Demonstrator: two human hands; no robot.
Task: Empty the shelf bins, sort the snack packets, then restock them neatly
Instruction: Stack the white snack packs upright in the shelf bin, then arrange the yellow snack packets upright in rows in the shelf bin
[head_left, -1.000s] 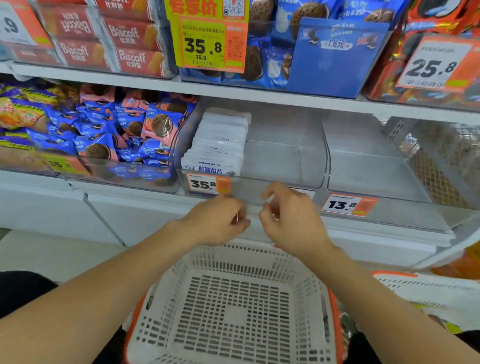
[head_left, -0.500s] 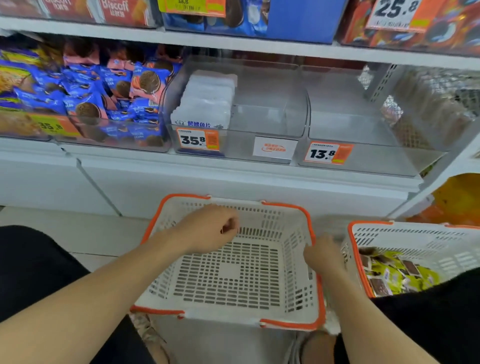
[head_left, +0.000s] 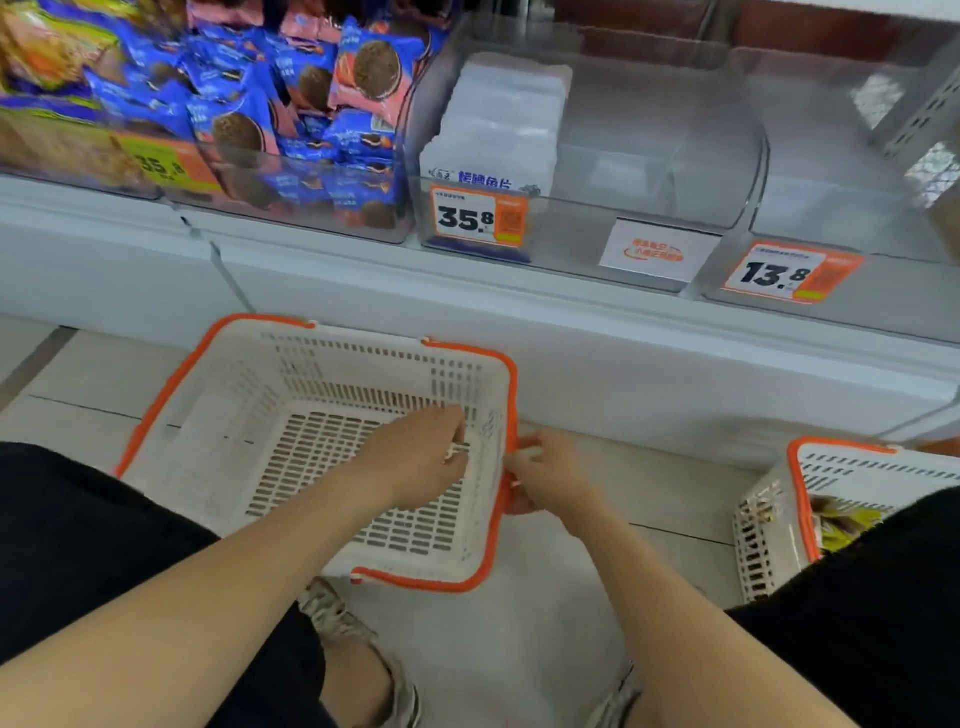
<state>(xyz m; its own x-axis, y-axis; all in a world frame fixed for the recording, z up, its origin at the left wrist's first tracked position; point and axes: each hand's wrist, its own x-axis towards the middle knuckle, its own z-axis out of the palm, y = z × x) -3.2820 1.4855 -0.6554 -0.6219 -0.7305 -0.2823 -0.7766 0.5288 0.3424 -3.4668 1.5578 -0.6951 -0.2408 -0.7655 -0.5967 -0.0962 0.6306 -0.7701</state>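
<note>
A white basket with an orange rim stands on the floor below the shelf, with nothing in it. My left hand reaches inside it, fingertips hooked on the slotted right wall. My right hand grips the orange rim of that same wall from outside. On the shelf, a clear bin holds one row of white packets on its left side. The right bin, tagged 13.8, holds nothing. Blue and pink cookie packets fill the left bin.
A second white basket at the right edge holds yellow packets. My knees in black fabric flank the near basket, and my sandalled foot lies just in front of it. The white shelf base runs behind both baskets.
My hands dropped from the shelf's price-tag strip to the empty basket. The right hand took hold of its right rim, and the basket has shifted left relative to the shelf.
</note>
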